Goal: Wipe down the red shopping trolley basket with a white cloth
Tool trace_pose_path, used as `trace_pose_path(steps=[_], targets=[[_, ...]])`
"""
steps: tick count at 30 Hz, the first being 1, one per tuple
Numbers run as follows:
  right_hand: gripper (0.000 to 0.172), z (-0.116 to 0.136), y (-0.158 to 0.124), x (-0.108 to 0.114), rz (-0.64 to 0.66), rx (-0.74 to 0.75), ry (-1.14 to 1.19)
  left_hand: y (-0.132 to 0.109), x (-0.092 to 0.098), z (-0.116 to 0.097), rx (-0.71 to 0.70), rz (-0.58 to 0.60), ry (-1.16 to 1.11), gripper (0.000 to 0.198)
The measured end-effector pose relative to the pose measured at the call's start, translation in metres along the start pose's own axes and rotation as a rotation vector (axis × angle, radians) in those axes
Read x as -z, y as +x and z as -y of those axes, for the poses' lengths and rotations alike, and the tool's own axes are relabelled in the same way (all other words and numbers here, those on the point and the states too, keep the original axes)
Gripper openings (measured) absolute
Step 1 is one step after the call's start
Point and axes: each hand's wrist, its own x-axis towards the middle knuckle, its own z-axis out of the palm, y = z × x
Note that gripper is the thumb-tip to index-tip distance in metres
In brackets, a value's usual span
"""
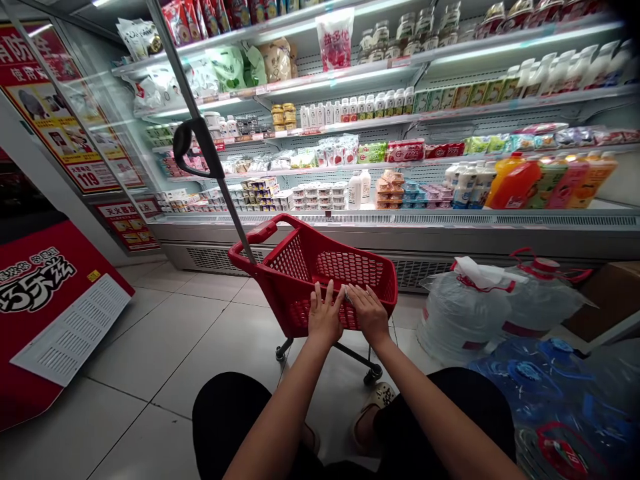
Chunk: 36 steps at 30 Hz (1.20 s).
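Observation:
A red plastic shopping cart with perforated walls stands upright before me, on dark legs with wheels. My left hand lies against the upper edge of its near side, fingers stretched and spread. Close beside it on the same edge, my right hand has its fingers bent and near together. A small greyish-white bit shows at its fingertips; I cannot make out what it is. The cart's inside is partly hidden by its near wall. A grey pole with a black grip rises at the cart's handle end.
Beyond the cart runs a refrigerated display stocked with bottles, cups and bags. Large wrapped water jugs and blue-tinted bottles crowd the right side near a cardboard box. On the left, a red cabinet stands on the tiled floor.

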Motion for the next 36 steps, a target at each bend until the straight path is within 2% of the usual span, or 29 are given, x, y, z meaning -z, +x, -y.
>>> trace_pose_path(steps=[2, 5, 8, 11, 14, 18, 21, 25, 30, 33, 36], targets=[[0.064, -0.001, -0.001, 0.004, 0.003, 0.019, 0.005, -0.002, 0.003, 0.002, -0.011, 0.005, 0.010, 0.103], [0.067, -0.022, -0.022, 0.019, 0.014, 0.039, 0.003, -0.004, 0.005, 0.005, -0.034, 0.006, 0.017, 0.105], [0.068, -0.049, -0.051, 0.031, -0.005, -0.033, -0.027, -0.006, 0.003, 0.005, -0.025, -0.005, 0.007, 0.107], [0.066, -0.058, -0.062, 0.032, -0.043, -0.122, -0.044, -0.006, 0.000, -0.001, -0.019, -0.025, -0.004, 0.108], [0.063, -0.039, -0.046, 0.020, -0.047, -0.136, -0.022, -0.006, -0.002, -0.010, -0.019, -0.031, 0.004, 0.108], [0.065, 0.003, -0.010, -0.001, 0.001, -0.040, 0.048, -0.007, -0.002, -0.016, -0.002, -0.012, 0.056, 0.106], [0.066, 0.014, -0.001, -0.003, 0.015, 0.013, 0.069, -0.010, 0.001, -0.013, -0.020, 0.006, 0.087, 0.102], [0.065, -0.012, -0.021, 0.013, 0.023, 0.065, 0.039, -0.015, 0.006, -0.009, -0.055, 0.008, 0.085, 0.103], [0.066, -0.057, -0.058, 0.035, -0.005, -0.047, -0.049, -0.019, 0.012, -0.004, -0.085, -0.007, 0.025, 0.101], [0.065, -0.073, -0.069, 0.036, -0.024, -0.108, -0.076, -0.021, 0.015, 0.003, -0.115, -0.026, -0.014, 0.097], [0.061, -0.074, -0.064, 0.030, -0.044, -0.158, -0.075, -0.020, 0.014, 0.008, -0.155, -0.034, -0.037, 0.097]])
